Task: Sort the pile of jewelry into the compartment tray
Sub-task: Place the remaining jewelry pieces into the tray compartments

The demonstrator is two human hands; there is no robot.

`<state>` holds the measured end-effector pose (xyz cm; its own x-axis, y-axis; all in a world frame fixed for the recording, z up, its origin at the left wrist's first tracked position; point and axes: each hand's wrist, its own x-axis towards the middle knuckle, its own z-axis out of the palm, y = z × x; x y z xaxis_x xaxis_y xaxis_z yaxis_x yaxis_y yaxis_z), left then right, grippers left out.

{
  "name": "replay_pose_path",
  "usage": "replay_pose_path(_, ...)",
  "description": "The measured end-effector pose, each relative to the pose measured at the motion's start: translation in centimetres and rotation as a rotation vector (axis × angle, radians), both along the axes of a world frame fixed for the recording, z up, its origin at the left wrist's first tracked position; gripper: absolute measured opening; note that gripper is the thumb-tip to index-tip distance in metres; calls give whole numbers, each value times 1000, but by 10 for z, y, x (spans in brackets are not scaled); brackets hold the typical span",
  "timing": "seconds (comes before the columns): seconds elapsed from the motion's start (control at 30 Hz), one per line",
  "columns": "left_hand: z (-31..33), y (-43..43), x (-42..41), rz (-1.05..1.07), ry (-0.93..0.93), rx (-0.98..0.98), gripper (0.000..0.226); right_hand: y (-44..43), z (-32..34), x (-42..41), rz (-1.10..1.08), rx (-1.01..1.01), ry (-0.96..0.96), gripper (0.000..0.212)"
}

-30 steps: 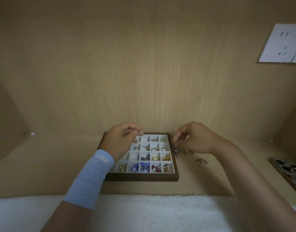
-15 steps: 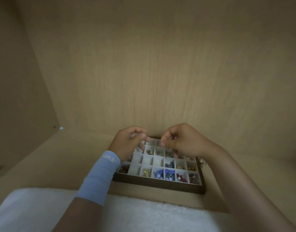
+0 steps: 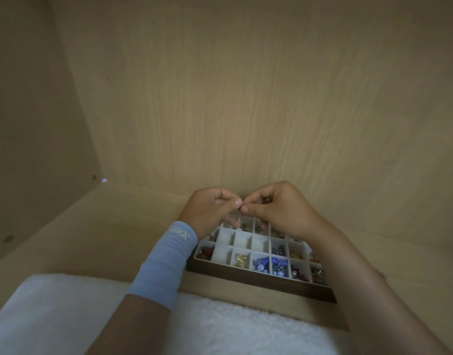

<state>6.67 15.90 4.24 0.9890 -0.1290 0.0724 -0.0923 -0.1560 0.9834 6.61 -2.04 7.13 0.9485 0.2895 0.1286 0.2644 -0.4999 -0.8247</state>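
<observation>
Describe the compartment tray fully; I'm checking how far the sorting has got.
The compartment tray has a dark wooden frame and a white grid insert. It lies flat on the wooden shelf. Near-row cells hold red, gold, blue and mixed pieces; several middle cells look empty. Both hands hover pinched above its far rows, hiding them. Whether they touch it is unclear.

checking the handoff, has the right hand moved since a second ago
Yes. The right hand left the table right of the tray and now meets the left hand over its back row.
</observation>
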Motion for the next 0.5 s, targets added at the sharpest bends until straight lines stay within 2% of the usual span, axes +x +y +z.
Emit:
replay_pose_path(0.23, -2, 10, 2, -64, 0, 82, 10, 4, -3, 1, 9, -22, -1, 4)
replay_pose_path(0.37, -1, 13, 2, -164, 42, 112, 15, -1, -4, 4, 35, -159, -38, 6)
replay_pose_path(0.5, -11, 19, 11, -78, -69, 322, 13, -2, -5, 1, 110, -420, -65, 6)
